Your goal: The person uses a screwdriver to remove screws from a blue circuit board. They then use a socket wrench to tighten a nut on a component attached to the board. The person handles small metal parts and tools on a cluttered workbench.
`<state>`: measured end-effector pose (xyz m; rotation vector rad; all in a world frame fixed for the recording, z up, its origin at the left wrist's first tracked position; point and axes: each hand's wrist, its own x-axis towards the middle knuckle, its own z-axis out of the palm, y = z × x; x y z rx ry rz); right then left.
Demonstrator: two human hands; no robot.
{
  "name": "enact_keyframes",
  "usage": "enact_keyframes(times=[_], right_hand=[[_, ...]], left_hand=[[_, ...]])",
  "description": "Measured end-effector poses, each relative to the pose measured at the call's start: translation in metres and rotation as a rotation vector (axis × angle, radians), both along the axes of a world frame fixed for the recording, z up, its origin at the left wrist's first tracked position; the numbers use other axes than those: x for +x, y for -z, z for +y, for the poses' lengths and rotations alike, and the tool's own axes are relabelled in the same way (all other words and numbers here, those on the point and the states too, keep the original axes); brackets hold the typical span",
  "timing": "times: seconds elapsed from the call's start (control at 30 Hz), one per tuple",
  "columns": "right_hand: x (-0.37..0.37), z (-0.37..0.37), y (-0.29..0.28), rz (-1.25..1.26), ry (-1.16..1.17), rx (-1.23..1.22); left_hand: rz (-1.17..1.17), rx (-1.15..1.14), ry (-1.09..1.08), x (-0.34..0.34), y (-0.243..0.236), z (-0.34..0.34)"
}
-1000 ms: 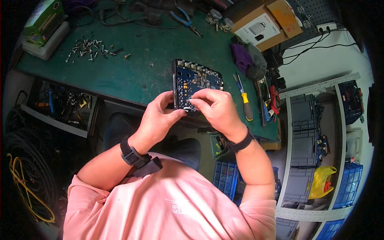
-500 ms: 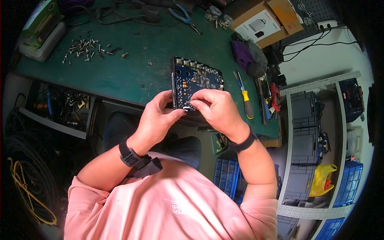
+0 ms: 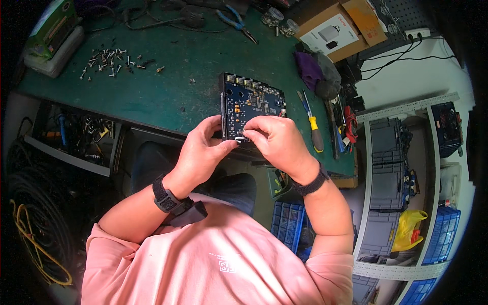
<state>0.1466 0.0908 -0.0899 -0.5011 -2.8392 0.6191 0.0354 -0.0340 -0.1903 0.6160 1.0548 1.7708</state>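
A dark blue circuit board in a black housing (image 3: 256, 101) is held tilted at the bench's front edge. Along its far side runs a row of connectors. My left hand (image 3: 203, 147) grips the housing's lower left corner, thumb in front and fingers behind. My right hand (image 3: 279, 142) is pinched closed over the board's near edge. What sits between its fingertips is too small to make out. Just beside those fingertips, a small white piece (image 3: 240, 138), perhaps a wire, shows at the board's lower corner.
Loose screws (image 3: 114, 61) lie in a pile on the green bench (image 3: 168, 91). Blue-handled pliers (image 3: 236, 23) rest at the back. To the right are a yellow-and-grey screwdriver (image 3: 315, 132), a purple cloth (image 3: 308, 71) and a cardboard box (image 3: 330, 35). An open drawer (image 3: 76, 137) sticks out at left.
The view has shifted very slightly. My hands and the board keep nearly the same pose, with the right fingers still at the board's near edge.
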Motion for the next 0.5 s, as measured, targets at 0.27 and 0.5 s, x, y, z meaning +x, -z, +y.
enact_keyframes(times=[0.27, 0.5], right_hand=[[-0.0025, -0.0036, -0.0018, -0.016, -0.021, 0.098], [-0.0081, -0.0047, -0.0094, -0.111, -0.045, 0.143]], left_hand=[[0.014, 0.004, -0.04, 0.0012, -0.0002, 0.0], [-0.009, 0.009, -0.045, 0.0021, 0.0012, 0.0003]])
